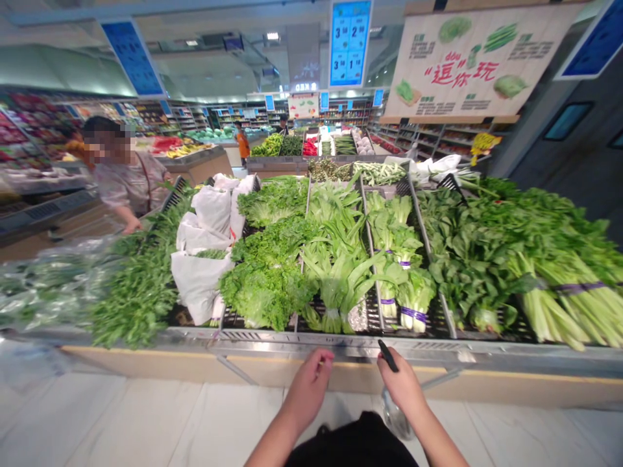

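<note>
My left hand (309, 386) hangs just in front of the steel front rail (341, 344) of a vegetable display, its fingers curled and holding nothing I can see. My right hand (402, 383) grips a slim black object (388, 355), seen edge-on, perhaps a phone. Below that hand hangs a clear plastic bag (395, 412), though I cannot tell what holds it. Just beyond the rail lie bundled leafy greens (416, 298) with purple bands and loose green lettuce (265, 292).
Several bins of leafy vegetables fill the wide display, and white bags (199, 250) lie on it at left. A person (127, 185) stands at its far left, one hand on the greens. A tiled floor (146, 421) lies in front. Shelves and another person stand behind.
</note>
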Demonstrator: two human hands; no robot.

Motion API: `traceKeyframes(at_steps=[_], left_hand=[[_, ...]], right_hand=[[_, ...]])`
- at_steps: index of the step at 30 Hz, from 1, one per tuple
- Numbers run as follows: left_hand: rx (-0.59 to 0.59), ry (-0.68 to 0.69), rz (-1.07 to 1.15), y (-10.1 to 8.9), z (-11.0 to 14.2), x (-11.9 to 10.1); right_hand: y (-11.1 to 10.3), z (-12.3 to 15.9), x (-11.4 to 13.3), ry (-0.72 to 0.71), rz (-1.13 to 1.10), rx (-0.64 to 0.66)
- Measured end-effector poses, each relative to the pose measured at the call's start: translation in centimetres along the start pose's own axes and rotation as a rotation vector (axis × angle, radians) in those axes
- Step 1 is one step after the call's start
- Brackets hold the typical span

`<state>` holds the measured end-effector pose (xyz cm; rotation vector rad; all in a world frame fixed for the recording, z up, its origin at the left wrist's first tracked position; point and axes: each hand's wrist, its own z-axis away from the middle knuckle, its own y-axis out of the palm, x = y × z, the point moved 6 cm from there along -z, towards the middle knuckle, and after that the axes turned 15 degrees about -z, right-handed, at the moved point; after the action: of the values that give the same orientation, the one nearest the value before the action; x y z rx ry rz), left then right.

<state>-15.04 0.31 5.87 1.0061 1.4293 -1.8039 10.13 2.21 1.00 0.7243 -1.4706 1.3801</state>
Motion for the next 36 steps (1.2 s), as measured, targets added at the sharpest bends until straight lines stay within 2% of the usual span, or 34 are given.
traceKeyframes(at_steps=[7, 20, 36], left_hand=[[0.009, 0.02, -0.037, 0.2, 0.1, 0.0], [-0.062, 0.047, 0.001, -0.8, 0.1, -1.0], [-0.11, 0.099, 0.014, -1.5, 0.0, -1.2]], right_hand=[[-0.3, -0.1, -0.3, 0.01, 0.027, -0.012], [-0.2, -0.3, 0.8, -0.009, -0.005, 0.008], [0.3, -1.1, -0.3, -0.05, -0.016, -0.012]])
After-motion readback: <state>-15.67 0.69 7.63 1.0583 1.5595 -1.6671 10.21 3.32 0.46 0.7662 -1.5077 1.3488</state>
